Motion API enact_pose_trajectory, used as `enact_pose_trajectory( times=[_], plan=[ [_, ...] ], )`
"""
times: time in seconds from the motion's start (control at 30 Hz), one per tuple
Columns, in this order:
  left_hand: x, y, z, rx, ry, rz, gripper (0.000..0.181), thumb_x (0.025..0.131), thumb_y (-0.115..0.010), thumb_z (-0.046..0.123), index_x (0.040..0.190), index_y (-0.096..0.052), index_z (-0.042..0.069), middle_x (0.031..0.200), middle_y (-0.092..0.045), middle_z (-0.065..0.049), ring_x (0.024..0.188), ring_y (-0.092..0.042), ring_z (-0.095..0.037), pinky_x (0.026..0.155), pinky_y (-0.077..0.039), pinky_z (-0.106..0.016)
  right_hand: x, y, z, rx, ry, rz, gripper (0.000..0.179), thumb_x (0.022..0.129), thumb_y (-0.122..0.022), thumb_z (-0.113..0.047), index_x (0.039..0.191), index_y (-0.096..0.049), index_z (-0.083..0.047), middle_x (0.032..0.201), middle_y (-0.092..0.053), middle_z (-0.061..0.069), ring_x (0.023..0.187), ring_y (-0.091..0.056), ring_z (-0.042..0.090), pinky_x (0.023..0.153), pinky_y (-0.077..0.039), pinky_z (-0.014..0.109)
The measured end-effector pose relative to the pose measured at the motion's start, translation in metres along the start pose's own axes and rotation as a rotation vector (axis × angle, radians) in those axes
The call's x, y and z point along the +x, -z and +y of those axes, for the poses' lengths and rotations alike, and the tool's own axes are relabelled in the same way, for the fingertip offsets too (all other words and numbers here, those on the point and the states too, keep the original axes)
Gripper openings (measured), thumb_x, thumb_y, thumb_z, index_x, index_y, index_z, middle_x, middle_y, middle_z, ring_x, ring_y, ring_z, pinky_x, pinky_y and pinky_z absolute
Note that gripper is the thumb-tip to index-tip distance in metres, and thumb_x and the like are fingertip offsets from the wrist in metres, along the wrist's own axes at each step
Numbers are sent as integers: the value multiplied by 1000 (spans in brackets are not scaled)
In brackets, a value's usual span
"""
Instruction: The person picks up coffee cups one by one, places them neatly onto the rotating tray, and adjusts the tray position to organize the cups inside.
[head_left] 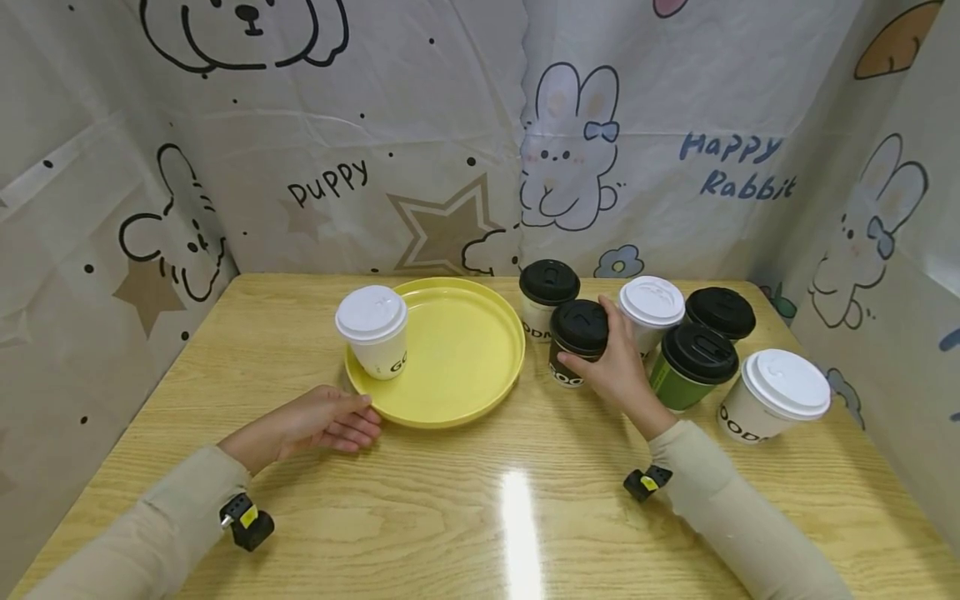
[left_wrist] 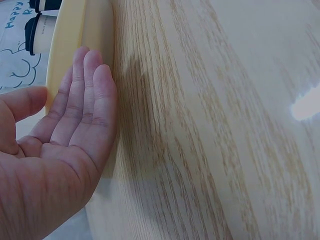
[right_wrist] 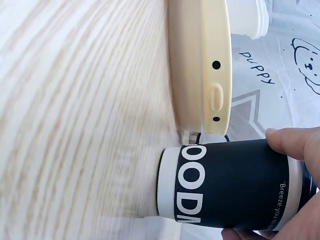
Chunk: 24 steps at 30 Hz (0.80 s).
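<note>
My right hand [head_left: 618, 367] grips a black paper cup [right_wrist: 230, 185] with a black lid, thumb on one side and fingers round the other near the lid. In the head view this black cup [head_left: 573, 367] is just right of a round yellow tray [head_left: 465, 367]. My left hand [head_left: 326, 425] is at the tray's near left edge, thumb at the rim. Its fingers [left_wrist: 102, 95] are extended along the tray's outer wall [left_wrist: 97, 30] in the left wrist view. A white cup with a white lid [head_left: 372, 329] stands on the tray's left part.
Behind the held cup is a white cup with a black lid [head_left: 550, 287]. To its right stand a white-lidded cup [head_left: 651, 304], a black-lidded cup [head_left: 720, 312], a green cup [head_left: 682, 379] and a larger white cup [head_left: 776, 396]. Printed cloth [head_left: 450, 125] walls the wooden table.
</note>
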<state>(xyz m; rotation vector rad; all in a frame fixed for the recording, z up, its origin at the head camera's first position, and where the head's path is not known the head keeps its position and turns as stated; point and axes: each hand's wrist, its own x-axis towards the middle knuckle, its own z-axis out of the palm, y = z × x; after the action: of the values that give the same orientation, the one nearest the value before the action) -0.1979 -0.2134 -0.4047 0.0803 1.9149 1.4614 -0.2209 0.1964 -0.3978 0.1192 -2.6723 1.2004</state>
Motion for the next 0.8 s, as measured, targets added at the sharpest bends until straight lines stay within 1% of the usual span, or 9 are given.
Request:
enact_pose_trajectory(
  times=[0.13, 0.33, 0.53, 0.63, 0.8],
  plan=[
    [0, 0, 1, 6, 2, 8, 45, 104, -41, 27, 115, -57, -13, 96, -71, -10, 84, -69, -16, 78, -58, -32, -2, 3, -5, 5, 5, 4, 100, 76, -82, -22, 151, -18, -8, 151, -22, 23, 138, -25, 39, 110, -27, 58],
    [-1, 0, 1, 2, 4, 7, 45, 104, -41, 28, 116, -57, -13, 97, -71, -9, 84, -69, -15, 78, -58, -32, -5, 10, -13, -8, 11, -10, 101, 77, -82, -22, 152, -15, -10, 148, -25, 25, 136, -28, 40, 110, -27, 59],
    [0, 1, 0, -2, 1, 5, 45, 104, -41, 28, 116, -57, -12, 98, -71, -11, 85, -69, -17, 78, -58, -33, -10, 19, -28, 5, 85, 6, 101, 74, -84, -21, 151, -20, -10, 145, -28, 24, 134, -32, 39, 109, -29, 58],
    [0, 0, 1, -1, 1, 6, 45, 104, -41, 28, 116, -57, -13, 98, -71, -12, 86, -69, -17, 79, -58, -33, -12, 23, -36, 7, 113, 6, 101, 73, -85, -22, 151, -21, -11, 146, -29, 22, 134, -33, 38, 108, -30, 58],
    [-1, 0, 1, 0, 2, 6, 45, 104, -40, 27, 115, -58, -12, 99, -71, -13, 86, -69, -17, 79, -58, -33, -13, 23, -52, 23, 155, -3, 100, 71, -86, -24, 150, -25, -12, 147, -31, 19, 136, -32, 35, 109, -29, 57]
  ],
)
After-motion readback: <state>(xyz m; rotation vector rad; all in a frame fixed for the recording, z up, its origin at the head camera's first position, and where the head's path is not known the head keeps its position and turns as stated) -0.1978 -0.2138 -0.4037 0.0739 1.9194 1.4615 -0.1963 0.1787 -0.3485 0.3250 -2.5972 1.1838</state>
